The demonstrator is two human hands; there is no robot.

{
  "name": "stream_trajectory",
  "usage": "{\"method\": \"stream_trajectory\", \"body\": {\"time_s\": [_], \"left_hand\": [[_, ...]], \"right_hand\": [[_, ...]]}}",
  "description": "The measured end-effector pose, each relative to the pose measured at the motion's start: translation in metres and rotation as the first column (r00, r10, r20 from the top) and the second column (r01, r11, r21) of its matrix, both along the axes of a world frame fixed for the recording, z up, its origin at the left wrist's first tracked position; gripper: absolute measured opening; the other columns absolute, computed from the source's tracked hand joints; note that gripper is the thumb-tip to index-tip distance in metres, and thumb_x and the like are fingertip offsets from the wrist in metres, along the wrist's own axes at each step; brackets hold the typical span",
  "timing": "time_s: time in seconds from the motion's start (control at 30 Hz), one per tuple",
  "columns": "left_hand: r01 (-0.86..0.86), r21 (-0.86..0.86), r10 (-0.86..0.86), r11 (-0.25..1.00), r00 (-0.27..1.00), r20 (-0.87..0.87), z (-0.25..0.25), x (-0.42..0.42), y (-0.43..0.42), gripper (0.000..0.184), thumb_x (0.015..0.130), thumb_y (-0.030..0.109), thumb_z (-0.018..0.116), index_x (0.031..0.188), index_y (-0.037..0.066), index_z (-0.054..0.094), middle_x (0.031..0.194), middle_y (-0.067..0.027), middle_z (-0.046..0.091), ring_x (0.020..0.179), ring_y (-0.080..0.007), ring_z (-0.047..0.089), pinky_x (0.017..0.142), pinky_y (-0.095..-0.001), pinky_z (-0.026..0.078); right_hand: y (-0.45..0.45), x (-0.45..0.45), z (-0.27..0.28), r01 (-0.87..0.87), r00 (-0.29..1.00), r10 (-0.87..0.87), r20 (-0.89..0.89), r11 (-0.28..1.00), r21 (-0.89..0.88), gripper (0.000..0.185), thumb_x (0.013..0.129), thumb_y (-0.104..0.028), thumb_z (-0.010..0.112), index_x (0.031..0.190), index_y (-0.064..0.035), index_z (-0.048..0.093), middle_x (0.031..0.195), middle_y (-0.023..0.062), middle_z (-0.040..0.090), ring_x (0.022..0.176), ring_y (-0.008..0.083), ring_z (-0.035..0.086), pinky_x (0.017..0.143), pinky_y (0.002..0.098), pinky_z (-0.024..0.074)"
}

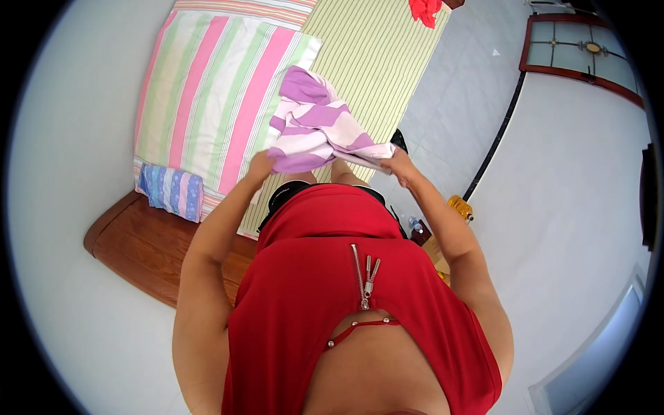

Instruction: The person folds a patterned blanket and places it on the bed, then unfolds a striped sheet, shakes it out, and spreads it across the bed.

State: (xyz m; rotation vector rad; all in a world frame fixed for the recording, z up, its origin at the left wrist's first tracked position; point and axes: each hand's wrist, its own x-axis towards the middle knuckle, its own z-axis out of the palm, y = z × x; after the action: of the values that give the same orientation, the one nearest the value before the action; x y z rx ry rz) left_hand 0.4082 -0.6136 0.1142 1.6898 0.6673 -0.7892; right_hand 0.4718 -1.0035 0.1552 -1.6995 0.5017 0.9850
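Observation:
A purple-and-white striped cloth (321, 128) hangs crumpled in front of me, spread between my two hands. It may be a garment, but its folds hide the full shape. My left hand (261, 167) is closed on its left lower corner. At the right lower corner, my right hand (400, 164) pinches the edge. The cloth's far end lies over the side of a pink, green and white striped bedspread (207, 97) and a pale green striped mat (366, 55).
A folded blue-and-pink patterned cloth (171, 191) lies by the wooden bed end (166, 242). Red fabric (426, 11) rests on the far mat edge. On the floor at right stand a yellow bottle (459, 207) and a clear bottle (416, 225). A framed glass panel (584, 52) is beyond.

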Motion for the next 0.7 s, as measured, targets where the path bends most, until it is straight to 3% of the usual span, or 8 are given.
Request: {"method": "stream_trajectory", "body": {"time_s": [0.17, 0.33, 0.43, 0.47, 0.5, 0.53, 0.6, 0.7], "left_hand": [[0.054, 0.429, -0.271, 0.902, 0.844, 0.463, 0.0, 0.099, 0.073, 0.027, 0.083, 0.014, 0.042, 0.092, 0.006, 0.067, 0.079, -0.0131, 0.064, 0.064, -0.0237, 0.058, 0.061, -0.0349, 0.045], [-0.447, 0.11, 0.24, 0.888, 0.652, 0.719, 0.129, 0.232, 0.225, 0.023, 0.086, 0.018, 0.046, 0.086, 0.003, 0.064, 0.077, -0.0059, 0.061, 0.067, -0.0129, 0.055, 0.055, -0.0271, 0.044], [-0.608, 0.058, 0.3, 0.791, 0.469, 0.831, 0.264, 0.266, 0.284, 0.02, 0.082, 0.013, 0.053, 0.095, 0.003, 0.065, 0.082, -0.0043, 0.061, 0.073, -0.013, 0.057, 0.063, -0.0253, 0.048], [-0.615, 0.048, 0.277, 0.787, 0.421, 0.864, 0.309, 0.266, 0.296, 0.02, 0.081, 0.012, 0.054, 0.095, 0.005, 0.065, 0.082, -0.0037, 0.062, 0.072, -0.0127, 0.057, 0.062, -0.0244, 0.048], [-0.609, 0.005, 0.248, 0.793, 0.33, 0.911, 0.323, 0.274, 0.362, 0.02, 0.081, 0.012, 0.054, 0.094, 0.004, 0.066, 0.082, -0.0035, 0.062, 0.07, -0.0124, 0.058, 0.06, -0.0227, 0.047], [-0.68, 0.092, 0.223, 0.728, 0.362, 0.905, 0.359, 0.274, 0.395, 0.02, 0.081, 0.011, 0.053, 0.094, 0.004, 0.066, 0.082, -0.0039, 0.062, 0.068, -0.0126, 0.058, 0.057, -0.0216, 0.047], [-0.741, -0.091, 0.332, 0.666, 0.185, 0.925, 0.407, 0.269, 0.484, 0.02, 0.083, 0.007, 0.05, 0.093, 0.001, 0.066, 0.083, -0.0084, 0.064, 0.07, -0.0165, 0.061, 0.056, -0.0239, 0.05], [-0.789, -0.214, 0.437, 0.576, 0.077, 0.896, 0.472, 0.253, 0.607, 0.022, 0.082, 0.001, 0.047, 0.098, -0.006, 0.06, 0.089, -0.016, 0.062, 0.07, -0.0259, 0.063, 0.055, -0.0322, 0.057]], "right_hand": [[-0.04, 0.118, 0.015, -0.018, 0.882, 0.235, 0.41, 0.883, -0.468, 0.032, 0.069, -0.016, 0.064, 0.094, 0.0029, 0.061, 0.082, 0.0181, 0.065, 0.071, 0.025, 0.063, 0.065, 0.0361, 0.0501], [-0.087, 0.27, 0.157, 0.371, 0.422, 0.438, 0.794, 0.716, -0.592, 0.03, 0.073, -0.024, 0.06, 0.087, 0.002, 0.064, 0.071, 0.0215, 0.063, 0.064, 0.027, 0.062, 0.058, 0.0396, 0.047], [-0.152, 0.354, 0.244, 0.516, 0.334, 0.484, 0.809, 0.624, -0.587, 0.033, 0.075, -0.023, 0.061, 0.095, 0.0025, 0.064, 0.083, 0.011, 0.064, 0.072, 0.0167, 0.057, 0.066, 0.0314, 0.046], [-0.149, 0.353, 0.289, 0.366, -0.06, 0.404, 0.913, 0.86, -0.357, 0.022, 0.084, -0.013, 0.056, 0.102, 0.0001, 0.057, 0.085, 0.0062, 0.062, 0.073, 0.0155, 0.059, 0.07, 0.0291, 0.0488], [-0.14, 0.357, 0.312, 0.637, -0.096, 0.008, 0.995, 0.769, 0.056, 0.014, 0.08, -0.011, 0.06, 0.089, -0.0003, 0.063, 0.074, 0.0035, 0.062, 0.069, 0.0114, 0.056, 0.065, 0.0267, 0.0467], [-0.202, 0.413, 0.327, 0.765, -0.069, 0.639, 0.766, 0.526, -0.37, 0.027, 0.073, -0.037, 0.065, 0.071, -0.0098, 0.068, 0.071, 0.0154, 0.066, 0.061, 0.0294, 0.064, 0.056, 0.0411, 0.0537], [-0.186, 0.376, 0.396, 0.758, -0.167, 0.353, 0.921, 0.643, -0.109, 0.023, 0.072, -0.024, 0.057, 0.068, -0.0027, 0.065, 0.07, 0.0143, 0.066, 0.059, 0.0284, 0.063, 0.052, 0.0408, 0.0507], [-0.219, 0.389, 0.441, 0.856, -0.141, 0.523, 0.841, 0.491, -0.162, 0.023, 0.077, -0.019, 0.055, 0.071, 0.0019, 0.064, 0.071, 0.016, 0.065, 0.062, 0.0259, 0.063, 0.052, 0.04, 0.0499]]}}
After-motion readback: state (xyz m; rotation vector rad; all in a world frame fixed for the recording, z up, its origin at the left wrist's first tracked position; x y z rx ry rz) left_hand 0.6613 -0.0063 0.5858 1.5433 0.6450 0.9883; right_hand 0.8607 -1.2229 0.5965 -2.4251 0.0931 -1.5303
